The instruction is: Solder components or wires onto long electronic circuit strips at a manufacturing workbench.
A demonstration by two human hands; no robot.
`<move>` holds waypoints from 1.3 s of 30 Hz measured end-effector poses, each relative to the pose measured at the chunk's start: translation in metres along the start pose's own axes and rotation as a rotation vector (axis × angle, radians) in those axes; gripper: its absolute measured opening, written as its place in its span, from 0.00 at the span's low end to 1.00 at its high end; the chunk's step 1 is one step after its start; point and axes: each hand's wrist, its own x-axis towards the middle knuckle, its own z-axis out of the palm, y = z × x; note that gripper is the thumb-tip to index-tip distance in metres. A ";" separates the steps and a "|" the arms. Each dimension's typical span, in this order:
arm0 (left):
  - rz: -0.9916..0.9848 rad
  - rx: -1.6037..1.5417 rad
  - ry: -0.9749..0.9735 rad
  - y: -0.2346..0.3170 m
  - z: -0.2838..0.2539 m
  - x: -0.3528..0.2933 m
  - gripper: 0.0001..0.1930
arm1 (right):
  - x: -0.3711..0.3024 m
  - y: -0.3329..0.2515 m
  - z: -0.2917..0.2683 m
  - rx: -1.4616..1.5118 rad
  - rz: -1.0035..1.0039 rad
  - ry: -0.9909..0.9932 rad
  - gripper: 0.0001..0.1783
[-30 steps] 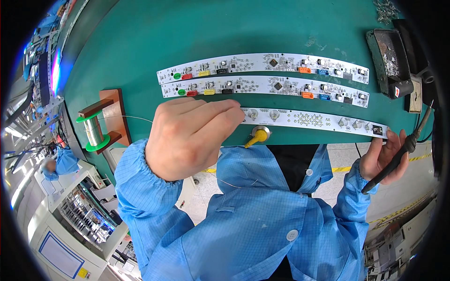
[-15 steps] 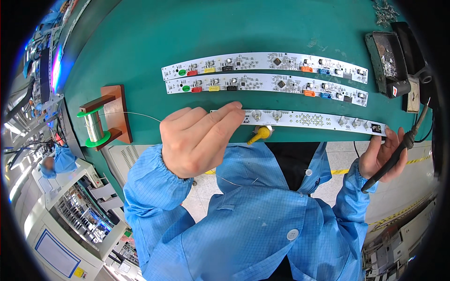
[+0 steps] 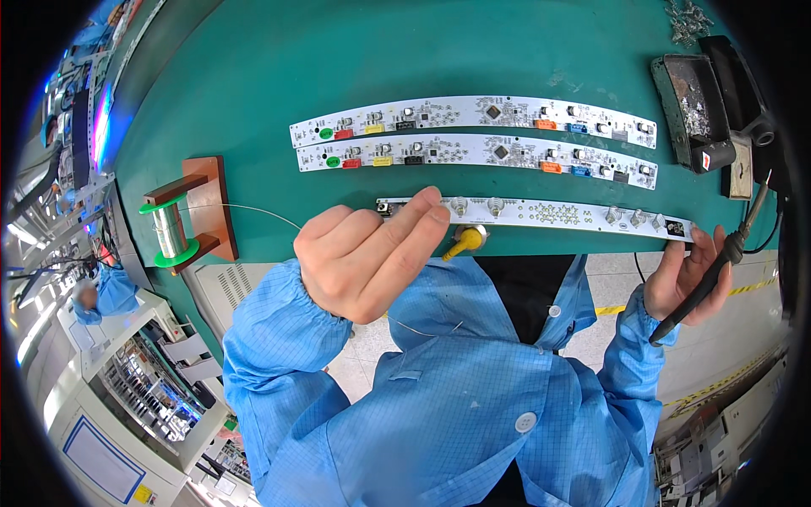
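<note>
PCB (image 3: 557,214) over grn bench (image 3: 473,51) by tiled flr (image 3: 621,283), R grip (image 3: 683,275) clamped on iron (image 3: 698,294), L grip (image 3: 363,262) can't tell.

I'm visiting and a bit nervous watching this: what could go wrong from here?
The soldering iron in the right hand has a bare tip; if hot, it might burn someone brushing past.
The nearest white board lies near the front edge of the green table, so a nudge could drop it.
The thin wire reaching the left hand might snag.
</note>
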 end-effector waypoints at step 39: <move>-0.330 -0.442 0.008 0.000 -0.001 0.005 0.15 | -0.001 -0.001 0.002 -0.042 -0.001 0.014 0.39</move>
